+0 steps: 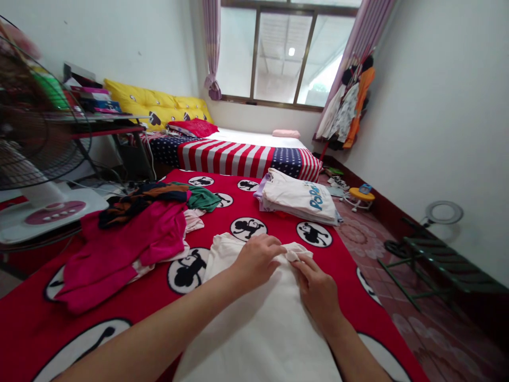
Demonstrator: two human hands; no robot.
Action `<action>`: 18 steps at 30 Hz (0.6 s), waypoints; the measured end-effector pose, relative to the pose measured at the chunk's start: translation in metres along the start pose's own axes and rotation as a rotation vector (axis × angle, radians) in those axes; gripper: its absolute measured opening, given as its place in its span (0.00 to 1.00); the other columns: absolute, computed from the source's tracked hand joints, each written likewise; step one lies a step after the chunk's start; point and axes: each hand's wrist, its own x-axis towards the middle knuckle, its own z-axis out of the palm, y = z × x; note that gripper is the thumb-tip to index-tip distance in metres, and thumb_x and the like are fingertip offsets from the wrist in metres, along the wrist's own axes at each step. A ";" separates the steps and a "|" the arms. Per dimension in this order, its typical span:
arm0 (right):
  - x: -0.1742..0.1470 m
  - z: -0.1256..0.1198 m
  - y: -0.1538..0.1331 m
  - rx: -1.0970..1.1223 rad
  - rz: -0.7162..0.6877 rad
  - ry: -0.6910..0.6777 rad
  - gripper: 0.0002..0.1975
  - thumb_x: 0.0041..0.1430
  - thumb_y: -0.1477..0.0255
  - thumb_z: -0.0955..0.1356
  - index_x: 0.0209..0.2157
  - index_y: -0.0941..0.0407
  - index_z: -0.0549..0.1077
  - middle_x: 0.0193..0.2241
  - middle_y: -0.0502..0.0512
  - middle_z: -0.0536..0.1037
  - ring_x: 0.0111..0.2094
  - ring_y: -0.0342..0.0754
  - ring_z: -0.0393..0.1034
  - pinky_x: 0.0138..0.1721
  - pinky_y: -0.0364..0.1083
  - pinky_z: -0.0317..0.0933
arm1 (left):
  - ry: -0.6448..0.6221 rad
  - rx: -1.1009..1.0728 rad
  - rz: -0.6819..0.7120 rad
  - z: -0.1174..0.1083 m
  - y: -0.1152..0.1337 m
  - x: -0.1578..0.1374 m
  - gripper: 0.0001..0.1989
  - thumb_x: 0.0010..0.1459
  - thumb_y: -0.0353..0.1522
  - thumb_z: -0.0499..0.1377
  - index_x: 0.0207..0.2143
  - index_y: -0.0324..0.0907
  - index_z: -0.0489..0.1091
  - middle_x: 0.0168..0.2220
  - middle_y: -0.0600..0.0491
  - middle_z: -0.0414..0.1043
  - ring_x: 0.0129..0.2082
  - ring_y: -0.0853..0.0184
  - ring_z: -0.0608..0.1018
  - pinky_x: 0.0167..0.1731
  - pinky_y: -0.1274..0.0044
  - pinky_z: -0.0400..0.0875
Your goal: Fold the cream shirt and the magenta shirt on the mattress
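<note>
White cloth [258,334], right hand [319,286] pinching far edge, red sheet [280,227] beyond.

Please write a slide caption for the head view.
Right hand pinching the far edge of a white garment, left hand close by, on a red monkey-print blanket.

A plain white cloth garment [258,329] lies lengthwise on the red, monkey-patterned cover [278,223], mostly smooth, its far edge rumpled, with a small pinched fold toward the right.
</note>
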 end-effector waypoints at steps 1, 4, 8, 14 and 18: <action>0.000 -0.001 -0.002 -0.022 -0.020 -0.011 0.13 0.63 0.73 0.60 0.44 0.53 0.74 0.49 0.54 0.75 0.36 0.52 0.76 0.32 0.47 0.68 | -0.009 0.025 0.012 0.007 0.003 0.006 0.13 0.55 0.29 0.60 0.44 0.44 0.73 0.43 0.51 0.74 0.44 0.61 0.73 0.46 0.69 0.66; 0.000 -0.003 -0.005 -0.014 -0.059 -0.022 0.13 0.63 0.75 0.60 0.44 0.54 0.73 0.50 0.54 0.75 0.36 0.51 0.76 0.32 0.46 0.67 | -0.040 0.099 0.021 0.027 0.009 0.014 0.11 0.56 0.31 0.60 0.43 0.44 0.73 0.39 0.52 0.74 0.41 0.61 0.73 0.42 0.69 0.66; 0.000 -0.006 -0.006 0.099 -0.097 0.029 0.14 0.60 0.80 0.60 0.42 0.54 0.74 0.47 0.55 0.76 0.41 0.50 0.75 0.37 0.44 0.67 | -0.008 0.124 -0.008 0.042 0.010 0.015 0.07 0.57 0.32 0.59 0.39 0.44 0.72 0.37 0.52 0.74 0.39 0.63 0.73 0.40 0.71 0.65; 0.000 -0.005 -0.008 0.235 -0.142 0.164 0.13 0.60 0.80 0.61 0.43 0.54 0.73 0.41 0.55 0.79 0.42 0.47 0.74 0.42 0.44 0.66 | 0.096 0.104 -0.101 0.044 0.005 0.014 0.04 0.58 0.31 0.58 0.32 0.42 0.73 0.34 0.52 0.74 0.36 0.65 0.73 0.38 0.74 0.65; 0.001 -0.006 -0.009 0.238 -0.128 0.183 0.14 0.60 0.81 0.61 0.41 0.54 0.73 0.38 0.54 0.80 0.39 0.47 0.75 0.41 0.44 0.66 | 0.137 -0.072 -0.161 0.044 0.000 0.010 0.06 0.56 0.28 0.58 0.32 0.43 0.75 0.34 0.53 0.76 0.37 0.66 0.74 0.39 0.75 0.66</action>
